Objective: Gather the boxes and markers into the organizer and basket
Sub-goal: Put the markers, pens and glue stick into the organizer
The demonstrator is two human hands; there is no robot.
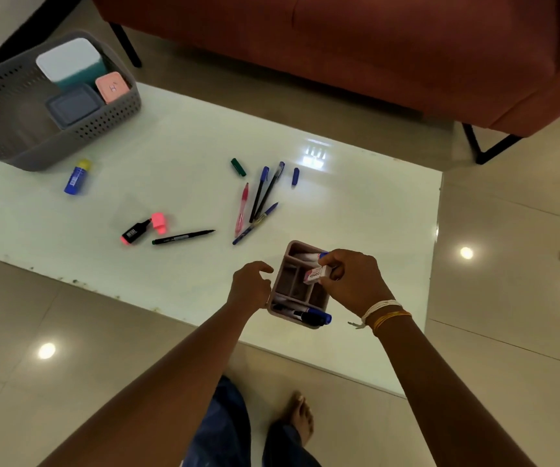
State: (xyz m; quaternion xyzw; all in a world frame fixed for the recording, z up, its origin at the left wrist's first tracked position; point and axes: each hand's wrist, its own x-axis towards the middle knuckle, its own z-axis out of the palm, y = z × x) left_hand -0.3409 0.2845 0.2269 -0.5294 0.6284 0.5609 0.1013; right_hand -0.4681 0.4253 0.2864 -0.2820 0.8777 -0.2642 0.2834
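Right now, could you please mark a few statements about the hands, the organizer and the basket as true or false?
1. The right hand pinches a small white box over the organizer. True.
2. The grey basket holds no boxes. False: three lidded boxes sit inside it, white, pink and grey.
3. The left hand holds a marker. False: it holds nothing, beside the organizer's left wall.
4. Several pens lie loose on the table. True.
5. The glue stick stands inside the organizer. False: it lies on the table near the basket.
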